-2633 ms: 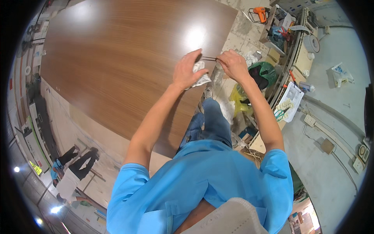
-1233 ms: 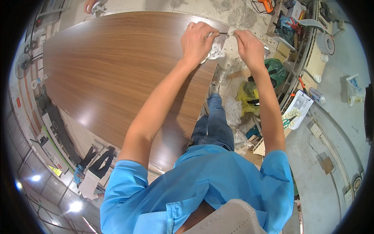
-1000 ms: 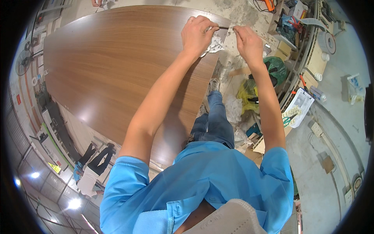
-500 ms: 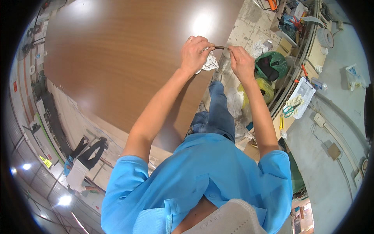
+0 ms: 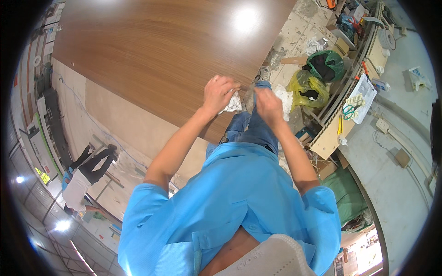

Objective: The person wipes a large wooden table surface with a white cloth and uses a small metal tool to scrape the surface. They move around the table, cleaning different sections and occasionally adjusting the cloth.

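1. Wood-grain brown fills the upper half of the view: a large glossy panel [image 5: 161, 55] with a rounded edge, a bright lamp reflection near its 1 o'clock corner.
2. Beside the panel's lower edge lies a paler, matt board [image 5: 124, 124], running toward 8 o'clock.
3. At 2 o'clock from the panel the concrete floor [image 5: 299, 41] is dusty and littered; a green bag [image 5: 328, 64] and a yellow bag [image 5: 308, 87] sit just beside each other there.
4. Farther toward 3 o'clock a curved workbench [image 5: 334, 133] carries small tools and papers, too small to tell apart.
5. At 8 o'clock, near the rim, another person [image 5: 85, 175] in dark trousers and a light top stands well apart from the work.
6. Both forearms rise from the blue shirt [image 5: 230, 198] toward the panel's near edge, converging at about 12 o'clock from the chest.
7. Left hand [image 5: 220, 93] is curled, fingers closed on a crumpled white cloth [image 5: 234, 104], which sits at the panel's edge just right of the knuckles.
8. Right hand [image 5: 268, 103] hangs just beside it over the blue jeans [image 5: 251, 129], fingers bent inward; whether it pinches anything I cannot tell.
9. Between the two hands a narrow gap shows; they are near, not touching.
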